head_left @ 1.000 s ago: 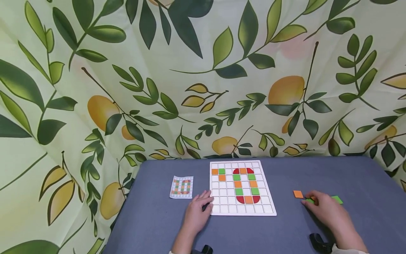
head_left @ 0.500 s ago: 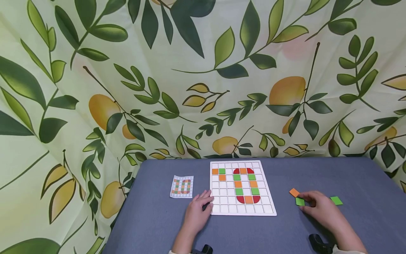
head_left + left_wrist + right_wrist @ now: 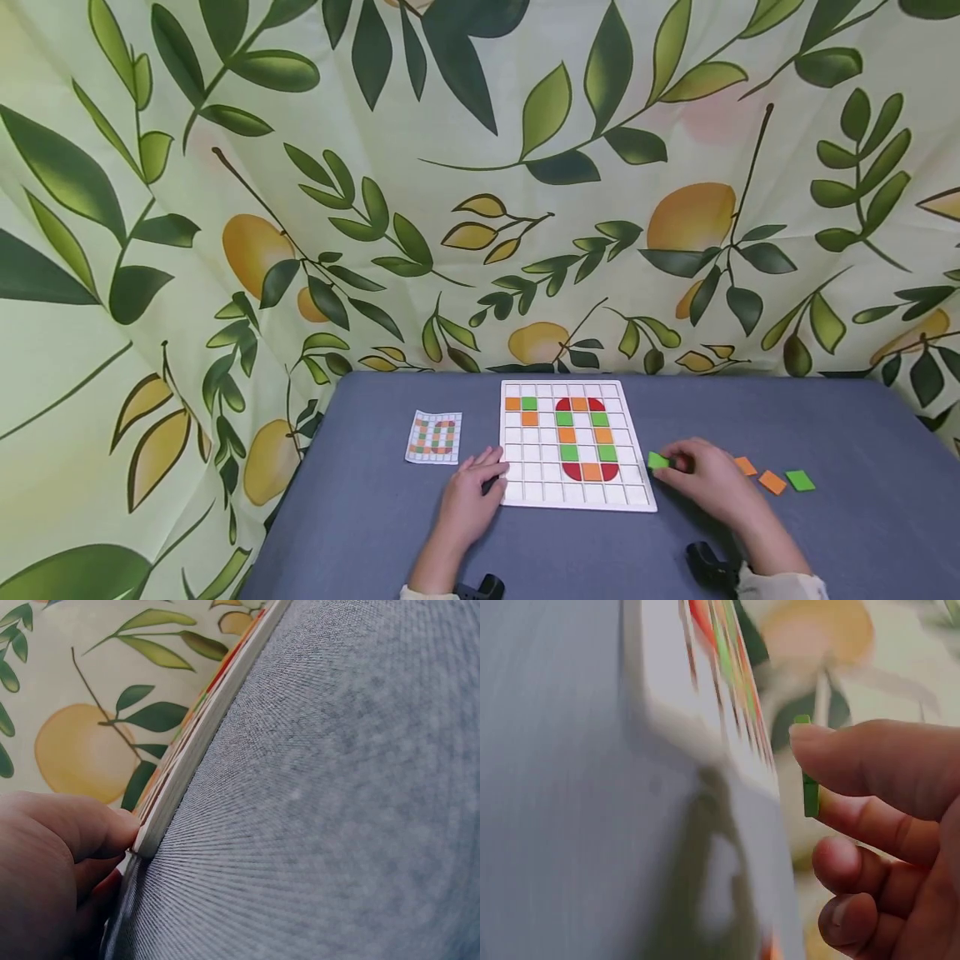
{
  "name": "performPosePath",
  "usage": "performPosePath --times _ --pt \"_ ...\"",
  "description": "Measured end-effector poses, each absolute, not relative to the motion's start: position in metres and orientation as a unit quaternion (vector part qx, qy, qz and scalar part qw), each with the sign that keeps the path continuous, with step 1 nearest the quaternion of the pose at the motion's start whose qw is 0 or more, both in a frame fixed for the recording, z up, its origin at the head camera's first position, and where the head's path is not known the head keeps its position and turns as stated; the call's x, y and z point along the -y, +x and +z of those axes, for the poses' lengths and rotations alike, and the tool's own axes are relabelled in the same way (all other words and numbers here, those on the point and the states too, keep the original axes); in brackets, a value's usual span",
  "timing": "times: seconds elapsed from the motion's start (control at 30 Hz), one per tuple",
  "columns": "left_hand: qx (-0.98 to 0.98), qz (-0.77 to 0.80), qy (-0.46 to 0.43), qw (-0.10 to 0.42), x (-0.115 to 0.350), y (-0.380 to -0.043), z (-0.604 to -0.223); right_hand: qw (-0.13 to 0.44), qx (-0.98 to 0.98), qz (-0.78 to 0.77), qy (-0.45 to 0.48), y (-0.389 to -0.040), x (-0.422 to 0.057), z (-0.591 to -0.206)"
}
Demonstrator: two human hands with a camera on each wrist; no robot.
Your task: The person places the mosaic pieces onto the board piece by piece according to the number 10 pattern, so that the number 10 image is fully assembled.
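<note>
A white grid board lies on the table, with orange and green squares and red rounded corner tiles forming a ring, plus a few squares at its upper left. My left hand rests against the board's left edge, fingers extended; in the left wrist view the thumb touches the board's corner. Just off the board's right edge, my right hand pinches a green square tile between thumb and fingers. The right wrist view shows this tile edge-on, raised above the table, with the other fingers curled below.
Two orange tiles and another green tile lie on the blue-grey table right of the right hand. A small printed pattern card lies left of the board. A leaf-patterned cloth hangs behind the table.
My right hand has picked up a green tile from the loose tiles and carried it left, close to the board. The orange tiles were shifted. My left hand stays at the board's edge.
</note>
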State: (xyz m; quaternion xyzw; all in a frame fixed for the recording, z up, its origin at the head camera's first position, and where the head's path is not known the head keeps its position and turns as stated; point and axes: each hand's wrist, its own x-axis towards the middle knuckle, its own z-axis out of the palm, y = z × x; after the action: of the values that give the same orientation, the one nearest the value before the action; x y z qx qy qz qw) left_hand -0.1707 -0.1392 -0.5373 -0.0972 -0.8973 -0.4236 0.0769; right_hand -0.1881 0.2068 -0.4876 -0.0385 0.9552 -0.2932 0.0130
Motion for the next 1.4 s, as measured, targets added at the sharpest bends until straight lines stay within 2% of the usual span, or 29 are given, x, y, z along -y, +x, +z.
performPosePath --times 0.23,0.47,1.07,1.23,1.4 --pt "0.900 -0.418 -0.101 0.078 0.136 -0.172 -0.535 0.030 -0.938 -0.327 -0.108 -0.228 -0.103 -0.482" --pt "0.901 -0.413 -0.113 0.072 0.130 -0.173 -0.532 0.043 -0.950 -0.288 -0.108 -0.253 -0.064 -0.491" --pt "0.901 -0.410 -0.121 0.069 0.130 -0.172 -0.536 0.038 -0.950 -0.297 -0.089 -0.253 -0.061 -0.501" --pt "0.901 -0.412 -0.120 0.069 0.129 -0.172 -0.537 0.030 -0.945 -0.315 -0.083 -0.244 -0.082 -0.492" --pt "0.901 -0.413 -0.116 0.072 0.129 -0.171 -0.536 0.014 -0.941 -0.333 -0.064 -0.227 -0.132 -0.487"
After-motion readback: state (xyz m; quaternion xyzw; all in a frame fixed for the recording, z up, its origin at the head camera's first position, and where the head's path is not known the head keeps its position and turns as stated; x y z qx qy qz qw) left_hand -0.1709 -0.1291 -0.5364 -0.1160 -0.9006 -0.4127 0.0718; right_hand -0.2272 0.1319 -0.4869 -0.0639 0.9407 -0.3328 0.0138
